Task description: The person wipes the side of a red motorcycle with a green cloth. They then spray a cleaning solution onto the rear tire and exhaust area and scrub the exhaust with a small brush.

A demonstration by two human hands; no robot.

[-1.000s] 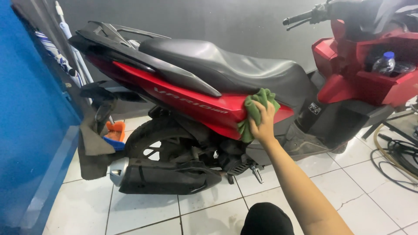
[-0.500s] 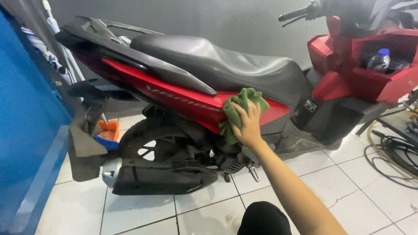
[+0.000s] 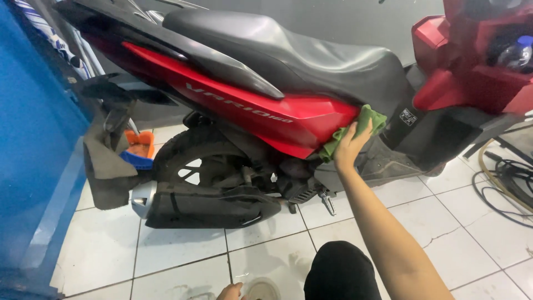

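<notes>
One scooter (image 3: pixel 266 111) stands side-on across the white floor tiles (image 3: pixel 100 250), red along its side panel (image 3: pixel 261 111) and black over its single seat (image 3: pixel 300 53). One green cloth (image 3: pixel 363 125) lies against the front end of that red panel, just under the seat's edge. Two hands show. The right hand (image 3: pixel 348 149) reaches up and forward on a straight, bare arm, its fingers spread flat over the cloth and pressing it to the panel, not curled round it. The left hand (image 3: pixel 230 291) shows only at the bottom edge, low near the floor beside a dark knee (image 3: pixel 338 272); whether its fingers are apart or closed cannot be told. One orange and blue tub (image 3: pixel 139 150) sits behind the rear wheel (image 3: pixel 194 164), and one coil of hose (image 3: pixel 508 178) lies at the right.
</notes>
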